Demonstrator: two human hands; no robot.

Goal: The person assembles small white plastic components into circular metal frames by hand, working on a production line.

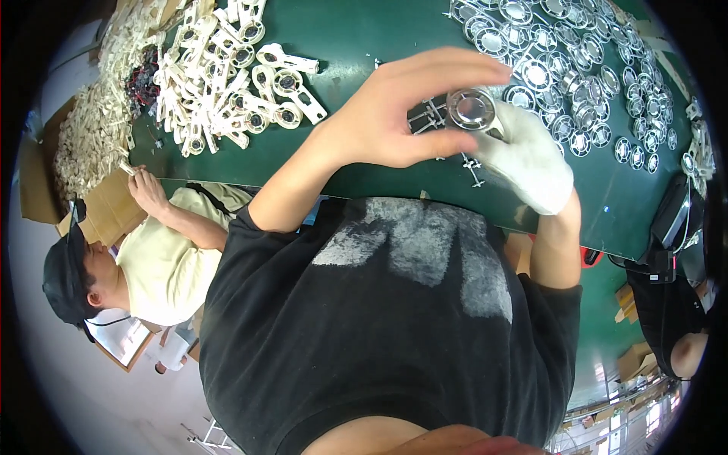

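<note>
In front of my chest, my right hand, in a white glove, is closed on a round part with a dark centre and a pale ring. It resembles the heads of the handheld fan housings to the left, though the glove hides its lower portion. Bare, with thumb and fingers spread wide, my left hand arches around the left side of this part. No firm grip shows there. Small silver metal pieces lie on the green table behind and below my hands.
Cream handheld fan housings are heaped at the left, beside a dark pile of small parts. Many round, shiny grille-like covers spread across the right. At the left edge, a co-worker in a cap reaches toward cream pieces near a cardboard box.
</note>
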